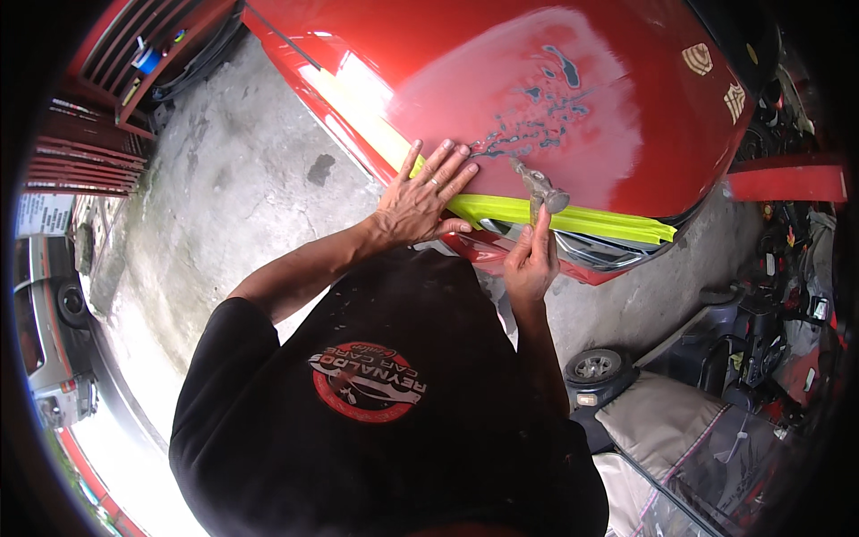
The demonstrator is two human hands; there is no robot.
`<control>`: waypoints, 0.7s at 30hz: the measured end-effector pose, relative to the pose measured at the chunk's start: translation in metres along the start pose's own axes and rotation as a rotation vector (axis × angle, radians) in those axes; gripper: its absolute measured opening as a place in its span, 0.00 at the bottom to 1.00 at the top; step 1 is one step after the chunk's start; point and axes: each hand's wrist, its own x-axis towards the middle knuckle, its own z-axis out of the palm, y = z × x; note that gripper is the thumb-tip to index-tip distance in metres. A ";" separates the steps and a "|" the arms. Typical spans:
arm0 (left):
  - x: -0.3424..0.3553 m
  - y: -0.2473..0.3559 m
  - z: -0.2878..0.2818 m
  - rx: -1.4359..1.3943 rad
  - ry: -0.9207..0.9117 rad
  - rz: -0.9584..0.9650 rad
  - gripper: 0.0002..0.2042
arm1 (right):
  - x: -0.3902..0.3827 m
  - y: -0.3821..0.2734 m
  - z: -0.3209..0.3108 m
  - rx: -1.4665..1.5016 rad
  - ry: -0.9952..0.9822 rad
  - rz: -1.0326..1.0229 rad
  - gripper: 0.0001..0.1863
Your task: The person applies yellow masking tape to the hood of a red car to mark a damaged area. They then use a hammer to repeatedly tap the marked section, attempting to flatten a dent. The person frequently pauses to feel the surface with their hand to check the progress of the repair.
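A red car panel (662, 107) spreads out in front of me, with a dull sanded patch (447, 98) marked by dark, bare-looking spots. My left hand (425, 197) lies flat on the panel's near edge, fingers spread, over the yellow-green masking tape (608, 220). In my right hand (534, 255) is a body hammer (542, 190), its handle hidden by the fingers, its head just above the panel beside the tape. Below the tape shows part of a headlight (595, 251).
Grey concrete floor (233, 170) surrounds the car. At right lie a small wheel (594, 365), a beige padded seat (662, 416) and cluttered parts. A red slatted gate (85, 152) stands left, with a parked vehicle (45, 313) beyond.
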 end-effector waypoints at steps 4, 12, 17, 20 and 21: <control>-0.006 -0.001 -0.004 -0.044 0.051 -0.107 0.39 | -0.014 0.003 0.009 0.002 0.034 -0.089 0.21; -0.004 0.000 -0.004 -0.076 0.001 -0.111 0.42 | -0.004 0.005 0.025 -0.029 0.043 -0.194 0.20; -0.005 0.001 -0.006 -0.072 0.009 -0.109 0.41 | 0.000 0.002 0.022 -0.009 0.147 -0.255 0.23; -0.005 0.002 -0.009 -0.074 0.011 -0.108 0.40 | -0.002 0.005 0.022 -0.034 0.105 -0.291 0.22; -0.005 0.002 -0.010 -0.076 0.008 -0.109 0.40 | -0.005 0.008 0.024 -0.055 0.022 -0.255 0.22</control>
